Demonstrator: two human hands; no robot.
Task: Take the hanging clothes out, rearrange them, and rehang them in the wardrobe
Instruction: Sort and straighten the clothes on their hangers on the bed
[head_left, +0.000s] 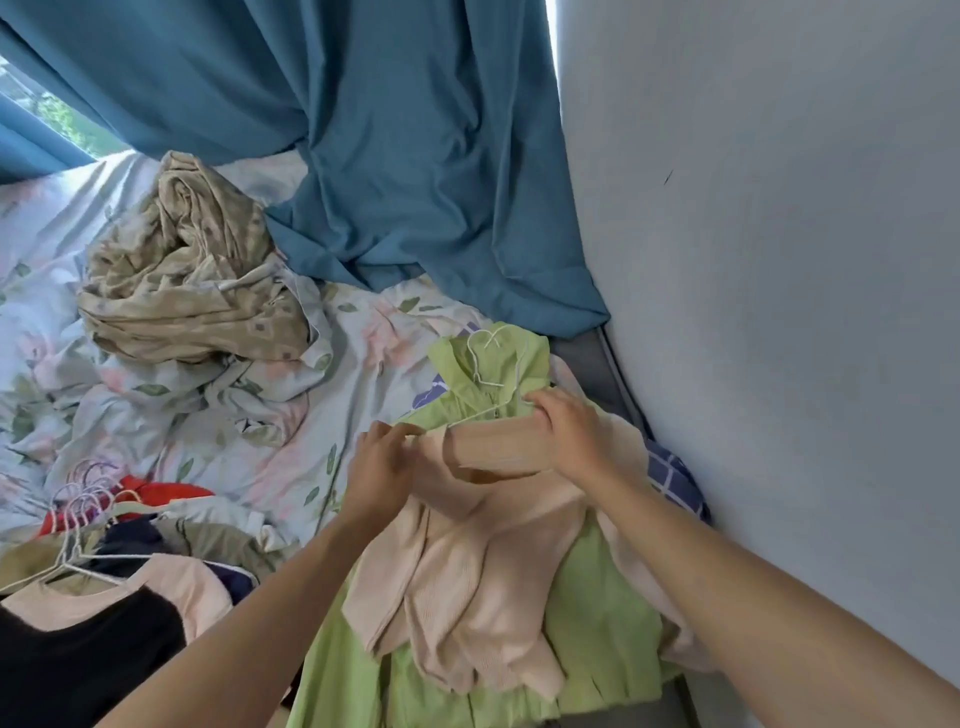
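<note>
On the near right of the floral bed sheet, both hands pinch a pale pink ribbed knit cardigan over a lime-green hooded jacket: left hand its left shoulder, right hand its collar.

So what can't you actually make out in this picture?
All in the head view:
- Wardrobe: out of the frame.
- Green jacket: mostly covered by the pink cardigan; its bottom is cut off by the lower edge.
- Pink cardigan collar: partly hidden behind the left hand and right hand gripping it.
- Checked blue cloth: buried under the clothes, only a corner shows.
- Hanger pile: tangled and blurred, count unclear.
</note>
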